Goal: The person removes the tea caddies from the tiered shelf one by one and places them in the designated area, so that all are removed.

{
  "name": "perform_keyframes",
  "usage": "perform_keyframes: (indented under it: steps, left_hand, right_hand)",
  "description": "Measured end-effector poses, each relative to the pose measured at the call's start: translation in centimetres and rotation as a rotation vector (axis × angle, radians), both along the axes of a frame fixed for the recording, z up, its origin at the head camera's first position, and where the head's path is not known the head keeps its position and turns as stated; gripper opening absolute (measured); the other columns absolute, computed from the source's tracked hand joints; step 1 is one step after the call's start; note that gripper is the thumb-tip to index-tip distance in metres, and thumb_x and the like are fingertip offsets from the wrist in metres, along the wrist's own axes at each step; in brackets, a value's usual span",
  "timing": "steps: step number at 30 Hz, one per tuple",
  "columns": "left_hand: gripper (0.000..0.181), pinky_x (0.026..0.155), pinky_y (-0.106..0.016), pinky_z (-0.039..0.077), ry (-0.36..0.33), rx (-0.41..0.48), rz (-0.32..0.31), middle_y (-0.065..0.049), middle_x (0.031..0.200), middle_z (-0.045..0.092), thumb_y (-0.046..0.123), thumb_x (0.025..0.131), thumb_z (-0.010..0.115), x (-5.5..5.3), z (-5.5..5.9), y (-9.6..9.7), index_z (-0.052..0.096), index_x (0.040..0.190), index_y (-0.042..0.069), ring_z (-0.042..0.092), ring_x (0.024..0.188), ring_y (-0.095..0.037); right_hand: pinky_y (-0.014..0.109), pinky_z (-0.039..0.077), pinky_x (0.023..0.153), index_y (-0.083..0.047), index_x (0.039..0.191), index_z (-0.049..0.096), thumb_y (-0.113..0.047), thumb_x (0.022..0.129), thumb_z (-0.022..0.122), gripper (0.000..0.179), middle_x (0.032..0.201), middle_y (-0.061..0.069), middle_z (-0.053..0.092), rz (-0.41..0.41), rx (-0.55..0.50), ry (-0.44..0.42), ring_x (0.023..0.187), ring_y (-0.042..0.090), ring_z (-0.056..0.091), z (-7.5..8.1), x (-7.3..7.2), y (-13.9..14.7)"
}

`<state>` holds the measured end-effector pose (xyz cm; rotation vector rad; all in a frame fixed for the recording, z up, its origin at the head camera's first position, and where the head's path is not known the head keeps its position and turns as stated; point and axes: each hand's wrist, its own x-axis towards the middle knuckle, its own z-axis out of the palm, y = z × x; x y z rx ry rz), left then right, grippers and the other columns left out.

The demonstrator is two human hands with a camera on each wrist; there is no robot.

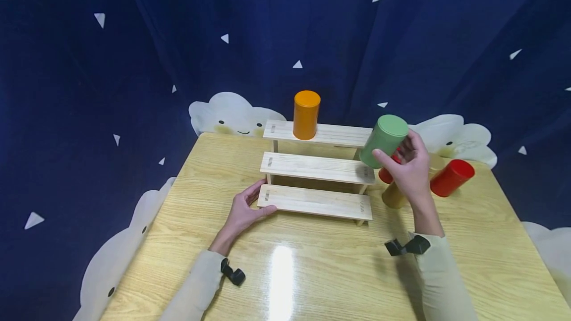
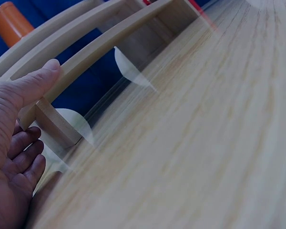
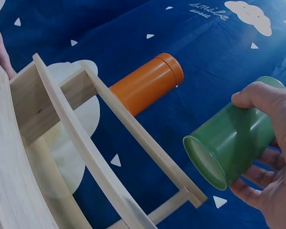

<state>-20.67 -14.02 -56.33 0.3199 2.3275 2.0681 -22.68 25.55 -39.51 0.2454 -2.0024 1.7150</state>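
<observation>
My right hand (image 1: 411, 165) grips a green canister (image 1: 384, 140) around its side, tilted, near the right end of the top tier. The right wrist view shows the canister's pale underside (image 3: 205, 157) off the wood. My left hand (image 1: 246, 208) holds the left end of a three-tier wooden step shelf (image 1: 314, 202). Its thumb (image 2: 38, 83) lies on the lowest tier's front edge, and the other fingers curl by the end leg. An orange canister (image 1: 306, 115) stands upright on the top tier, left of its middle.
Right of the shelf on the wooden table (image 1: 339, 271) are a red canister (image 1: 451, 178), a gold-brown canister (image 1: 393, 196) and another red canister (image 1: 386, 175), partly hidden by my right hand. A tan canister (image 1: 436, 162) shows behind the wrist. A dark blue curtain (image 1: 267, 24) hangs behind.
</observation>
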Motion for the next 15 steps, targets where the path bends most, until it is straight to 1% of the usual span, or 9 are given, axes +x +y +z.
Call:
perform_keyframes:
  steps: [3, 6, 10, 15]
  left_hand:
    - [0.083, 0.122, -0.039, 0.039, 0.001, -0.003, 0.002, -0.009, 0.153, 0.056, 0.01, 0.079, 0.093, 0.0, 0.0, 0.0, 0.054, 0.152, 0.012, 0.052, 0.143, -0.025]
    - [0.083, 0.122, -0.039, 0.039, 0.0, -0.002, 0.001, -0.01, 0.153, 0.057, 0.01, 0.078, 0.093, 0.1, 0.0, 0.0, 0.054, 0.152, 0.012, 0.052, 0.142, -0.025]
    - [0.084, 0.122, -0.039, 0.038, 0.002, 0.007, -0.003, -0.011, 0.153, 0.056, 0.009, 0.079, 0.093, 0.0, -0.1, 0.0, 0.054, 0.152, 0.01, 0.051, 0.143, -0.026]
    - [0.084, 0.122, -0.039, 0.038, 0.009, 0.007, -0.009, -0.011, 0.154, 0.055, 0.009, 0.079, 0.093, 0.0, -0.2, 0.0, 0.053, 0.153, 0.01, 0.051, 0.143, -0.026]
  right_hand:
    - [0.016, 0.054, 0.097, -0.012, 0.143, 0.059, 0.006, 0.081, 0.083, 0.069, 0.127, 0.0, 0.068, -0.03, 0.014, -0.015, 0.113, 0.017, 0.065, -0.2, 0.4, 0.6]
    - [0.016, 0.053, 0.095, -0.013, 0.144, 0.059, 0.004, 0.081, 0.085, 0.07, 0.127, -0.001, 0.068, -0.069, 0.026, -0.027, 0.112, 0.016, 0.065, -0.3, 0.9, 1.2]
    - [0.016, 0.053, 0.095, -0.012, 0.143, 0.06, 0.006, 0.08, 0.085, 0.07, 0.127, 0.002, 0.069, -0.088, 0.0, -0.029, 0.113, 0.017, 0.065, -0.5, 1.4, 1.9]
    - [0.015, 0.054, 0.095, -0.013, 0.143, 0.06, 0.005, 0.081, 0.085, 0.069, 0.127, 0.001, 0.069, -0.122, 0.012, -0.041, 0.113, 0.016, 0.065, -0.9, 2.1, 2.8]
